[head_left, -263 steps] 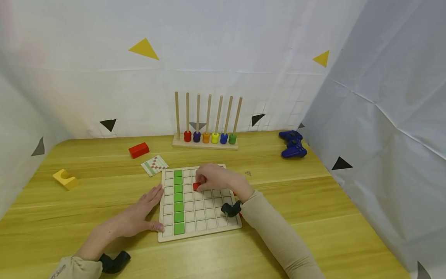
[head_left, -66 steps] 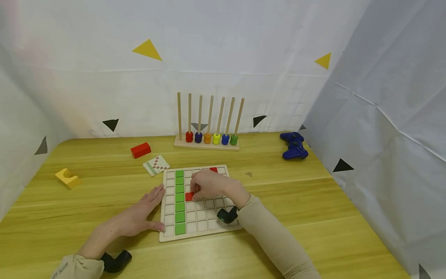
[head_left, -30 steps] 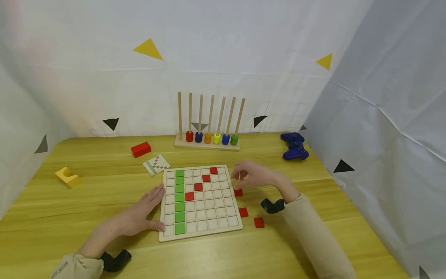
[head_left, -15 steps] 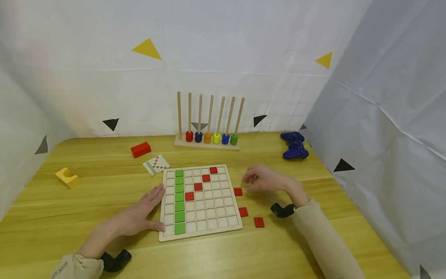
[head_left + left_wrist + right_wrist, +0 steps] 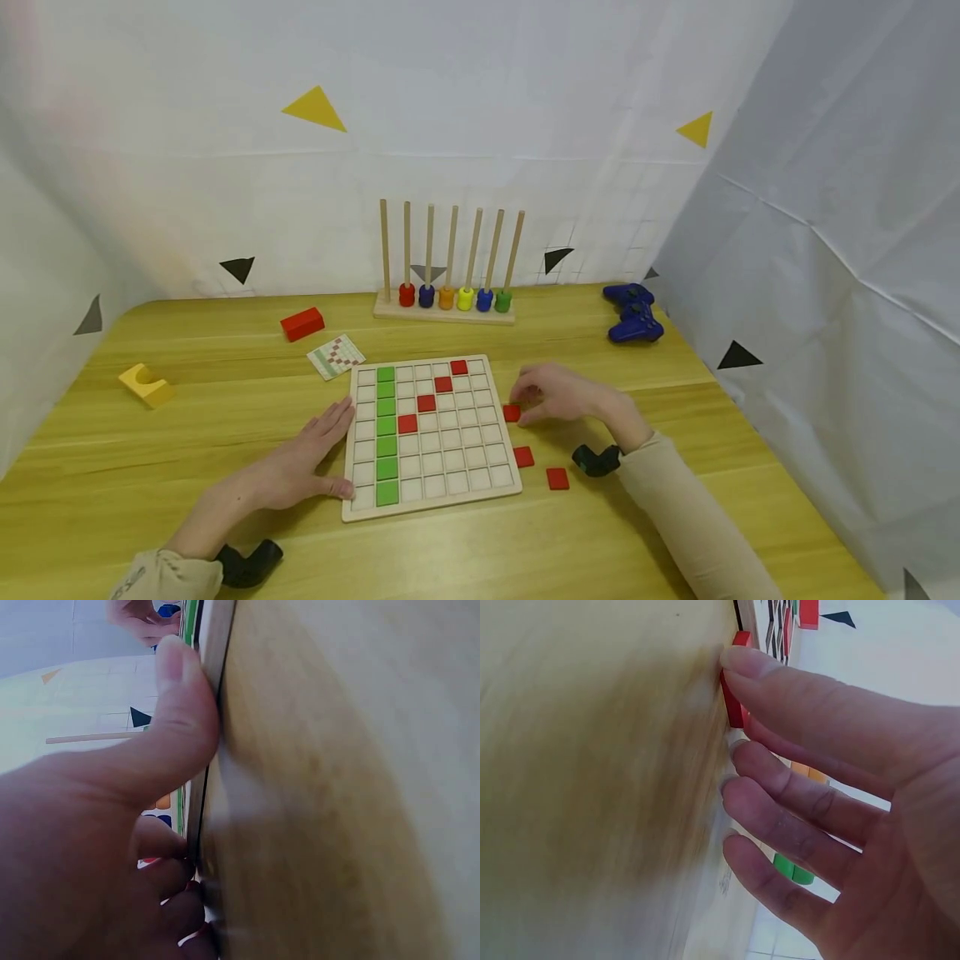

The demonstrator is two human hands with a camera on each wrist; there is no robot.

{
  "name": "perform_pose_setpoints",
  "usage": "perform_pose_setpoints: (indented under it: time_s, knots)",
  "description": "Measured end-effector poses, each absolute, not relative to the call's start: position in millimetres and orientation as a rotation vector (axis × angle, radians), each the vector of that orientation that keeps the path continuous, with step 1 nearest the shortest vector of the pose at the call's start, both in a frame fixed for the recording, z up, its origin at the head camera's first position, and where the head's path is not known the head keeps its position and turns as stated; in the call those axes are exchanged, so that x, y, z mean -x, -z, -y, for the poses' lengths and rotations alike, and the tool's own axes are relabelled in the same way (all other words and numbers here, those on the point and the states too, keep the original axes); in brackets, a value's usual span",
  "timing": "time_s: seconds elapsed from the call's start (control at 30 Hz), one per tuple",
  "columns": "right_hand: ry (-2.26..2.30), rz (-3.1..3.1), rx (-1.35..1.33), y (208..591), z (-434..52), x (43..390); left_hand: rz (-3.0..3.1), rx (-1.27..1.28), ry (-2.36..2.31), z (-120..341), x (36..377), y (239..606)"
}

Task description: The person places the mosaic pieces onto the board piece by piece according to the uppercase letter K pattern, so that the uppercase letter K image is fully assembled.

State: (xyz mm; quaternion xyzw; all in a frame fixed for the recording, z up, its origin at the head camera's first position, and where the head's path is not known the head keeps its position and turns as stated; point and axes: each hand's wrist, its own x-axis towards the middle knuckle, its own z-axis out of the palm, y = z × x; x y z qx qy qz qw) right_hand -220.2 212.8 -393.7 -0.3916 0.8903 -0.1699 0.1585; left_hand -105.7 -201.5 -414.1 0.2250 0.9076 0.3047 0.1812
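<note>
The right hand (image 5: 558, 393), fingers loosely bent, touches a small flat red wooden square tile (image 5: 512, 412) at its fingertips, just beside the pale wooden grid board (image 5: 430, 510). The tile looks light, stiff and smooth; pinching its 2 opposite edges should suit. The left hand (image 5: 300, 458) lies flat, fingers straight, against the board's left edge.

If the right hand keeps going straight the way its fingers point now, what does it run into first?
The right hand points left, its fingertips already at the loose red tile. Pushed on, that tile would probably meet the right edge of the grid board next; depth is hard to judge.
</note>
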Motion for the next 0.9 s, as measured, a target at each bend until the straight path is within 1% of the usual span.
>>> perform_pose_setpoints:
  time_s: [0.27,0.9]
  knots:
    - [0.479,-2.555,1.046,393.9,-211.0,219.3,-2.564,-0.629,-0.858,200.7,104.6,412.5]
    - [0.492,-2.557,1.106,395.1,-209.4,220.3,-2.567,-0.629,-0.866,202.0,105.3,414.3]
